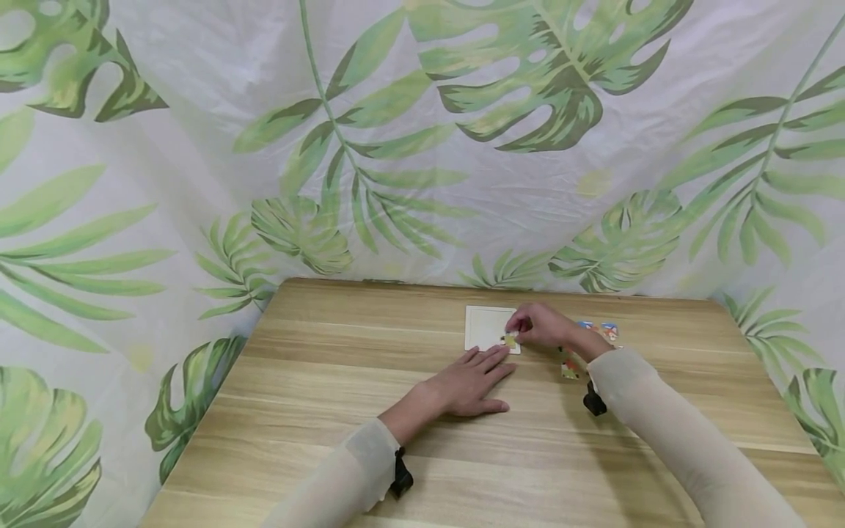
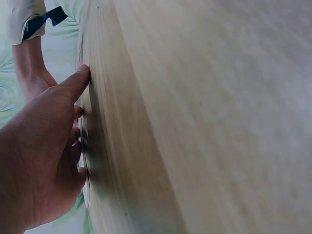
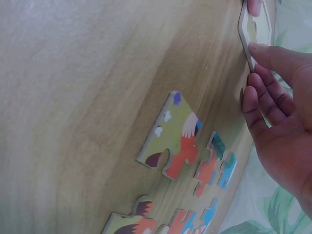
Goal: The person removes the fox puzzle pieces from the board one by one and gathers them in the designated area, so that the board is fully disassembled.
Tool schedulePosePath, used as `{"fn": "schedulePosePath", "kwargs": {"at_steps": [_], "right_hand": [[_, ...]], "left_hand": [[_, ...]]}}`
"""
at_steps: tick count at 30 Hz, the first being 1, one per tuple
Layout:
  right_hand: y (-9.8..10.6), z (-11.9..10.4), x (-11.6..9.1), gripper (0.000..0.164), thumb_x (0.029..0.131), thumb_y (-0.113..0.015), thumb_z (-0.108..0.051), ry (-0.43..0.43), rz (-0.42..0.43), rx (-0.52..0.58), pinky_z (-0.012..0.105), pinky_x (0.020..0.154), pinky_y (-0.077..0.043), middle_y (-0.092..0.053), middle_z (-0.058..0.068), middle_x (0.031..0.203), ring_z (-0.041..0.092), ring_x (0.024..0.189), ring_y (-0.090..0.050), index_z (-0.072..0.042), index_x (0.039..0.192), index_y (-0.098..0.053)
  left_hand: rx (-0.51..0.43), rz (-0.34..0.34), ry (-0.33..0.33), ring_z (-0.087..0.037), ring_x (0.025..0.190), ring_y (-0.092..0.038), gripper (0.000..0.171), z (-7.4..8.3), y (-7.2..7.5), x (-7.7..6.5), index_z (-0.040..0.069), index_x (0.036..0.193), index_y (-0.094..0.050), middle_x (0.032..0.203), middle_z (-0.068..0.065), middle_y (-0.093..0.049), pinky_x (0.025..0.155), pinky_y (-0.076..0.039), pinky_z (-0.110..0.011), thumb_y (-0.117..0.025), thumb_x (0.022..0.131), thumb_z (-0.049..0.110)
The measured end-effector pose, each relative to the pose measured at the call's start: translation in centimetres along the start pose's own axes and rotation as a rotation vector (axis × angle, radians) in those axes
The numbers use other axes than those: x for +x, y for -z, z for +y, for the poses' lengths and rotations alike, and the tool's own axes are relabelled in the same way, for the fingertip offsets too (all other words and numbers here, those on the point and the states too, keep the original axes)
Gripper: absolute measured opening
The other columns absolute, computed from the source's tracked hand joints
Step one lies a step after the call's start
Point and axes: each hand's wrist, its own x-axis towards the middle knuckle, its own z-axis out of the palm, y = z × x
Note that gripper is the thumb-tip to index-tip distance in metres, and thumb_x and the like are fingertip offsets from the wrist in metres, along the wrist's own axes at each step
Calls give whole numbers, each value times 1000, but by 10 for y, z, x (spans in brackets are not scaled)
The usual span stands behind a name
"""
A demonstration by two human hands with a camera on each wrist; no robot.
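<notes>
A white puzzle tray (image 1: 484,326) with a raised border lies flat near the table's back edge. At its lower right corner sits a small yellowish puzzle piece (image 1: 510,339), pinched by the thumb and fingers of my right hand (image 1: 543,327). The fingers partly cover that corner. My left hand (image 1: 470,383) rests palm down with fingers spread, its fingertips at the tray's near edge beside the piece. In the right wrist view, the thumb (image 3: 273,57) reaches over the tray's rim, and the other fingers curl below it.
Several loose puzzle pieces lie right of the tray, partly under the right forearm. Among them are a green-and-orange corner piece (image 3: 163,139) and an orange piece with a dark green patch (image 3: 207,168). A leaf-print cloth (image 1: 409,183) hangs behind the wooden table (image 1: 317,381).
</notes>
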Motion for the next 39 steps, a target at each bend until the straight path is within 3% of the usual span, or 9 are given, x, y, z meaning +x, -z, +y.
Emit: {"fn": "schedulePosePath", "kwargs": {"at_steps": [15,22,31,39], "right_hand": [[-1,-4,2,18,87,-77,6,-2,-11,11,28,77,-52,-69,12,97,16,87,-61,1,104,-76],[-1,-5,1,16,92,-79,1,-47,-12,100,25,75,-53,-72,11,96,15,85,-63,4,106,-73],[-4,0,-1,15,94,-75,4,-45,8,209,22,74,-55,-73,15,94,17,86,-68,9,107,-70],[-3,-1,-4,16,95,-74,3,-76,27,253,22,75,-55,-73,17,97,21,90,-67,8,110,-70]], "left_hand": [[34,0,5,-21,165,-9,79,-1,1,-5,21,171,-24,179,-4,-11,132,-18,-48,-38,108,67],[46,-11,7,-21,165,-10,79,-1,2,-4,20,171,-23,179,-3,-11,132,-18,-48,-38,108,66],[60,-13,7,-21,164,-12,79,0,4,-4,20,171,-25,179,-4,-13,131,-21,-49,-38,108,67],[59,-11,7,-21,164,-12,79,0,3,-3,20,171,-25,179,-4,-13,131,-20,-49,-39,108,66]]}}
